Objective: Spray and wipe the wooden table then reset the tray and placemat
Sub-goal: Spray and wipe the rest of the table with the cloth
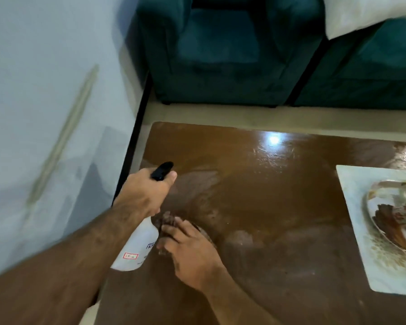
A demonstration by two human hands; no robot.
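The left hand (145, 193) is wrapped around the neck of a white spray bottle (136, 247), thumb up beside the black spray head (161, 170), holding the bottle tilted above the near left part of the brown wooden desk (256, 184). A small red-edged label (130, 256) shows low on the bottle's body. Just right of the bottle, the right hand (190, 249) lies flat with fingers spread, pressing a dark brown cloth (168, 220) onto the desk; the cloth blends with the wood and its edges are hard to make out. The desk's surface is glossy, with a bright light reflection toward its far side. At the desk's right edge, well apart from both hands, lies a pale placemat (356, 231), and on it sits a patterned tray (396, 221), partly cut off by the frame. Beyond the desk stands a dark green sofa (220, 55) with a white cushion (366, 12) on it. A pale wall (45, 90) runs along the desk's left side.
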